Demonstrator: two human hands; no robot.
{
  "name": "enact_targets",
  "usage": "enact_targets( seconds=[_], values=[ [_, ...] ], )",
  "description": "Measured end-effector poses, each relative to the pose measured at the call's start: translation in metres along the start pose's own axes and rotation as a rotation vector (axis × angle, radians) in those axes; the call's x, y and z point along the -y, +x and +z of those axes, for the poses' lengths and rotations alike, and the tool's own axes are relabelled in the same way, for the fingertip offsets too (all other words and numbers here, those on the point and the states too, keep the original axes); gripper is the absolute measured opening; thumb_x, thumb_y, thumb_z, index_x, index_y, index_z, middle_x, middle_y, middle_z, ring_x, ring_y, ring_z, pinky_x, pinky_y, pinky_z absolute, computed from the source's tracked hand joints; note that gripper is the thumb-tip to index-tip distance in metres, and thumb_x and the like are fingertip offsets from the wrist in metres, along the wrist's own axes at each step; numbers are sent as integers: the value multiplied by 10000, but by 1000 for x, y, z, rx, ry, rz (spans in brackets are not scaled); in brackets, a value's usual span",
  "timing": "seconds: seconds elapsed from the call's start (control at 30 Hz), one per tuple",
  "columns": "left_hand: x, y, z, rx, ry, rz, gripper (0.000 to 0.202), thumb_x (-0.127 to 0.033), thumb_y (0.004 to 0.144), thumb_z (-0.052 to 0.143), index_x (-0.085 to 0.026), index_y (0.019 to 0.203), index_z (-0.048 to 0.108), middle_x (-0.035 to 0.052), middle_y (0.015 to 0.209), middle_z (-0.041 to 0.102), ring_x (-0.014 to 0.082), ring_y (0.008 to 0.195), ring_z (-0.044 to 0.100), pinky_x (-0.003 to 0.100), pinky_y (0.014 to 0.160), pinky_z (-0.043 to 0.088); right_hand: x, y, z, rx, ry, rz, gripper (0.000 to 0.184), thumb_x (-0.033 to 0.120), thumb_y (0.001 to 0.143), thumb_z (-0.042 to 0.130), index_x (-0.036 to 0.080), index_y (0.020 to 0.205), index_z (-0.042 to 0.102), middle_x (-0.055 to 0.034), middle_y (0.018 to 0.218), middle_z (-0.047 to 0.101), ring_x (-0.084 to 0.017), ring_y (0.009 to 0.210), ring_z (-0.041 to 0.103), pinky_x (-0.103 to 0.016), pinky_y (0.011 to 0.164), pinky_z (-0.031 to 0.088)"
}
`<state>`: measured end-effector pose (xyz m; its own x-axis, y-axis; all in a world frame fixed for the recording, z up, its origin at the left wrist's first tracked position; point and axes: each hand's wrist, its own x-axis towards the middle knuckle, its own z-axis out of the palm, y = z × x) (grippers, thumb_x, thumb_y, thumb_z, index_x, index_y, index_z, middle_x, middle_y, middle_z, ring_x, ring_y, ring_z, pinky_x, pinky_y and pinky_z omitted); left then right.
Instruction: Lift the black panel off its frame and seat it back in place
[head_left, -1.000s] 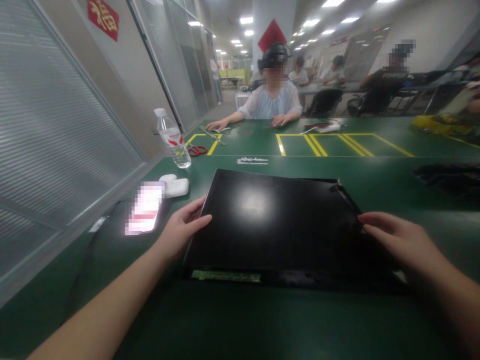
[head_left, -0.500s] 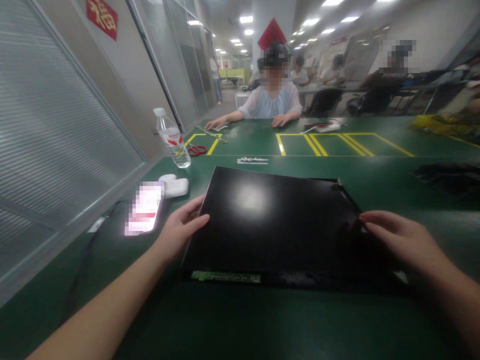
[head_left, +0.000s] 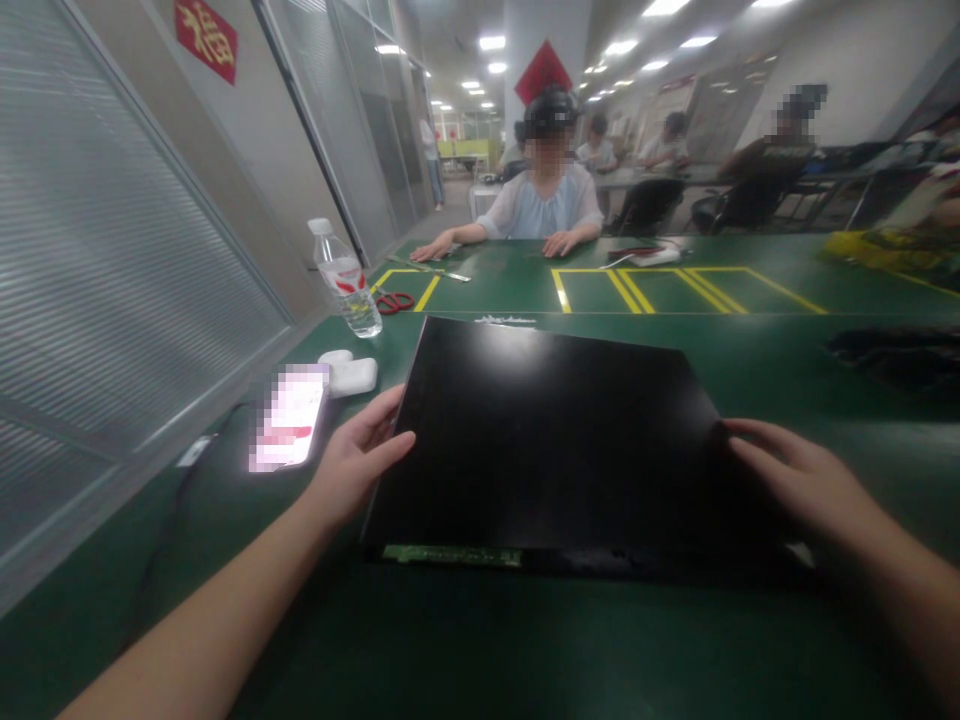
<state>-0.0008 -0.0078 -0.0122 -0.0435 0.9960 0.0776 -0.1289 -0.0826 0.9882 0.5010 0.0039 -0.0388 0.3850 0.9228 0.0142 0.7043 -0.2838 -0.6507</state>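
Note:
A flat black LCD panel is in front of me, its far edge tilted up off the table. Along its near edge runs a strip of green circuit board. My left hand grips the left edge, thumb on the glossy face and fingers behind it. On the opposite side, my right hand pinches the right edge between thumb and fingers. A small pale piece shows near the right front corner; its kind is unclear.
Left on the green table are a lit phone, a white earphone case, a water bottle and red-handled scissors. A person sits opposite, hands on the table. Dark material lies at right.
The panel's far edge has risen, tilting it further toward me and covering the dark edge and corner seen behind it before. Both hands keep their hold on its sides.

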Motion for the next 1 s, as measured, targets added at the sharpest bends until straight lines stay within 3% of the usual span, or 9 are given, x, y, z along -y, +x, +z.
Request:
enact_targets(
  seconds=[0.1, 0.17, 0.5, 0.67, 0.8, 0.9, 1.0],
  values=[
    [0, 0, 0, 4, 7, -8, 720, -344, 732, 976, -230, 1415, 779, 134, 1480, 751, 427, 1500, 580, 504, 1235, 497, 0, 1, 1, 84, 26, 93, 741, 633, 804, 640, 206, 1402, 731, -176, 1259, 779, -406, 1061, 755, -461, 745, 612],
    [0, 0, 0, 11, 16, -11, 740, -353, 730, 977, -224, 1428, 770, 140, 1489, 744, 431, 1503, 576, 505, 1232, 499, 1, 1, 3, 97, 43, 133, 739, 632, 788, 652, 214, 1393, 725, -183, 1314, 761, -421, 1102, 745, -476, 761, 616],
    [7, 4, -6, -13, 72, 11, 711, -368, 733, 985, -240, 1402, 783, 123, 1537, 715, 425, 1529, 550, 511, 1262, 468, 21, -9, -3, -11, 246, 145, 466, 531, 589, 775, 274, 977, 801, -130, 1343, 758, -472, 1290, 666, -564, 1022, 569],
    [0, 1, 1, -124, 91, 22, 760, -436, 729, 977, -204, 1420, 759, 152, 1485, 745, 427, 1510, 569, 493, 1226, 507, 37, -20, -8, -30, 415, 234, 456, 455, 547, 825, 307, 977, 806, -116, 1180, 809, -476, 1212, 707, -563, 952, 620],
    [-3, -1, 5, -197, 76, 21, 829, -479, 699, 984, -180, 1436, 750, 159, 1397, 793, 445, 1481, 591, 487, 1177, 553, 53, -28, -10, -96, 577, 272, 463, 359, 478, 802, 309, 937, 767, -90, 1113, 825, -458, 1290, 685, -547, 1123, 561],
    [0, -1, 4, -232, 30, 6, 831, -524, 721, 973, -181, 1444, 749, 145, 1395, 796, 424, 1445, 631, 461, 1187, 545, 54, -29, -13, -95, 676, 293, 552, 336, 507, 800, 315, 1058, 762, -83, 1216, 816, -438, 1352, 660, -541, 1195, 511],
    [3, -1, 3, -235, -6, -23, 824, -541, 741, 964, -185, 1452, 747, 147, 1396, 797, 418, 1420, 654, 457, 1194, 536, 48, -31, -17, -29, 704, 325, 713, 385, 632, 806, 356, 1341, 731, -80, 1340, 785, -437, 1309, 690, -580, 1128, 566]
  ],
)
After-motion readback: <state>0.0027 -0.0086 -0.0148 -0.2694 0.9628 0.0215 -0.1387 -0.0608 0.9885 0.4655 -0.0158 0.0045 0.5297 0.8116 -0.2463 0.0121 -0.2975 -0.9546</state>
